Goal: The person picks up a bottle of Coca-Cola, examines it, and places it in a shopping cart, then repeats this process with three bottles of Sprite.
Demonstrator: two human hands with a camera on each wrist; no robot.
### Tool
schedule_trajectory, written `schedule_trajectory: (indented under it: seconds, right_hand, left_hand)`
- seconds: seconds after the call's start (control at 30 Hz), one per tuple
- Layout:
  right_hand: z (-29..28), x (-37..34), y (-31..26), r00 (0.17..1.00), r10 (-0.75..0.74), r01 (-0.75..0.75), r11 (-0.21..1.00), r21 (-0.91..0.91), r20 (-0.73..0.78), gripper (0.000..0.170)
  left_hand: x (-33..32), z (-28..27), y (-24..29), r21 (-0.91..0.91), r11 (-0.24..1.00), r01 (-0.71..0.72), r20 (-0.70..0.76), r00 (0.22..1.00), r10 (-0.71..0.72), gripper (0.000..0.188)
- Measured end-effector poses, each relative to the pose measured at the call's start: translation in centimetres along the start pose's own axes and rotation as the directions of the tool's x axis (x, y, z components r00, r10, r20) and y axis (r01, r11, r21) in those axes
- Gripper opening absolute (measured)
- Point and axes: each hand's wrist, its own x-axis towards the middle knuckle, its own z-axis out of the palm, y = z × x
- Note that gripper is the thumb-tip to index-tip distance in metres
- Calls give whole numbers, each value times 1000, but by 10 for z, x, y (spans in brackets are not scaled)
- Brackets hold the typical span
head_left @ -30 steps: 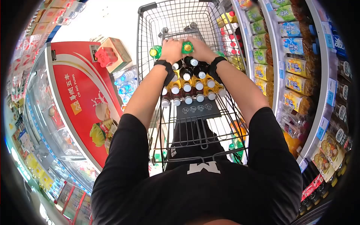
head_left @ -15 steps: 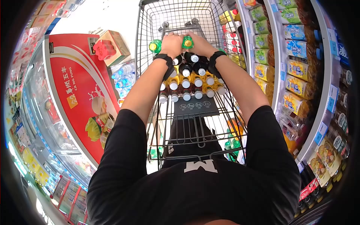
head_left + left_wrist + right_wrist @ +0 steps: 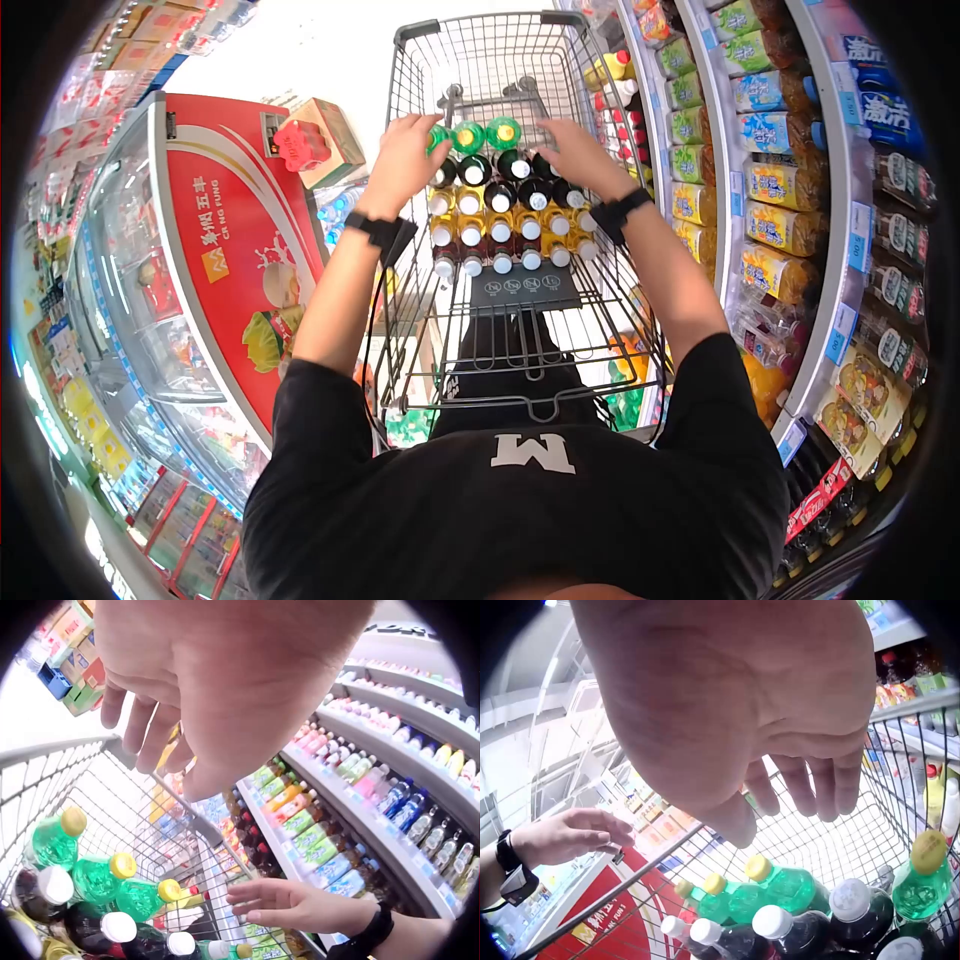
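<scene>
My left hand (image 3: 405,165) hovers at the left side of the shopping cart (image 3: 415,60), its fingers loosely bent beside a green bottle (image 3: 437,138) with a yellow cap. Across from it, my right hand (image 3: 583,158) is over the cart's right side with nothing in its grasp. Between the hands, two more green bottles (image 3: 468,138) stand in the same row. Nearer me are dark bottles (image 3: 476,170) with white caps, then rows of yellow and dark red ones (image 3: 529,230). The right wrist view shows my right palm (image 3: 742,697) above the bottles, fingers spread.
Shelves of packed drink bottles (image 3: 780,185) run close along the cart's right side. To the left stands a red-sided freezer (image 3: 215,230), with a carton (image 3: 335,145) and a red pack (image 3: 300,145) near its far end. The cart's front part shows bare wire mesh (image 3: 500,60).
My hands, earlier close together on green bottles in mid-cart, have let go and parted to the two sides. The green bottles now stand in a row between them.
</scene>
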Motion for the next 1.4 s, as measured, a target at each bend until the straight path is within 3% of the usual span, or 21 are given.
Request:
schedule_trajectory:
  seconds: [0.07, 0.13, 0.23, 0.3, 0.37, 0.43, 0.47, 0.5, 0.6, 0.7, 0.77, 0.83, 0.9, 0.97, 1.03, 1.1, 1.13, 1.2, 1.3, 1.4]
  right_hand:
    - [-18, -25, -14, 999, -42, 42, 999, 15, -34, 44]
    - [-35, -50, -31, 996, 83, -83, 996, 13, 30, 43]
    - [-66, -76, -59, 993, 88, -89, 996, 4, 74, 44]
    - [-73, -111, -71, 968, 159, -163, 987, 6, 195, 45]
    - [-88, -137, -83, 980, 100, -116, 990, 82, 173, 45]
    - [-103, -158, -95, 978, 113, -140, 979, 149, 174, 46]
    - [-111, -171, -104, 980, 101, -126, 981, 149, 169, 46]
    - [-120, -186, -113, 978, 149, -173, 971, 163, 145, 47]
    - [-134, -236, -122, 970, 216, -232, 961, 151, 114, 48]
    - [-141, -281, -121, 957, 273, -279, 959, 57, 101, 48]
    - [-130, -315, -106, 949, 311, -312, 950, 23, 44, 49]
    - [-113, -345, -87, 961, 276, -276, 961, 11, -21, 49]
    - [-106, -362, -76, 886, 431, -404, 898, -173, 168, 56]
    - [-110, -384, -102, 881, 466, -460, 884, -87, 79, 58]
    - [-87, -408, -96, 914, 343, -358, 933, -35, -216, 57]
    - [-107, -413, -152, 789, 580, -597, 802, -28, -203, 56]
    - [-92, -421, -144, 781, 580, -601, 799, -23, -232, 56]
    - [-66, -427, -127, 664, 696, -725, 688, -9, -273, 48]
    - [-57, -428, -130, 631, 671, -705, 705, 74, -389, 37]
    - [-57, -422, -135, 596, 697, -737, 672, 74, -398, 37]
  left_hand:
    - [-30, -35, 11, -29, 997, 66, -54, 996, -68, 33]
    - [-66, -63, 15, -56, 992, 117, -51, 991, -120, 29]
    - [-104, -100, 35, -91, 986, 139, -83, 986, -147, 25]
    - [-170, -120, 30, 21, 973, 232, 28, 972, -232, 30]
    - [-221, -134, 33, -27, 940, 339, 138, 933, -332, 52]
    - [-261, -146, 58, 64, 811, 581, 268, 773, -575, 79]
    - [-295, -133, 39, 53, 827, 560, 332, 771, -544, 93]
    - [-315, -132, 47, 78, 778, 624, 407, 692, -596, 93]
    - [-351, -129, 74, 25, 680, 732, 497, 581, -644, 94]
    - [-390, -95, 76, -160, 661, 733, 372, 665, -648, 82]
    - [-375, -105, 121, -235, 600, 765, 318, 644, -696, 71]
    - [-383, -86, 118, -263, 587, 766, 299, 643, -705, 65]
    - [-381, -84, 111, -187, 612, 769, 305, 637, -708, 58]
    - [-390, -69, 90, -375, 583, 721, 326, 691, -645, 54]
    - [-388, -70, 89, -191, 728, 658, 246, 750, -614, 44]
    - [-385, -75, 98, -277, 748, 603, 194, 798, -571, 34]
    - [-390, -66, 85, -180, 835, 519, 144, 854, -500, 46]
    - [-384, -73, 94, -203, 773, 602, 208, 798, -566, 38]
    - [-383, -67, 84, -160, 809, 566, 171, 823, -542, 35]
    - [-384, -63, 76, -251, 747, 616, 225, 788, -574, 37]
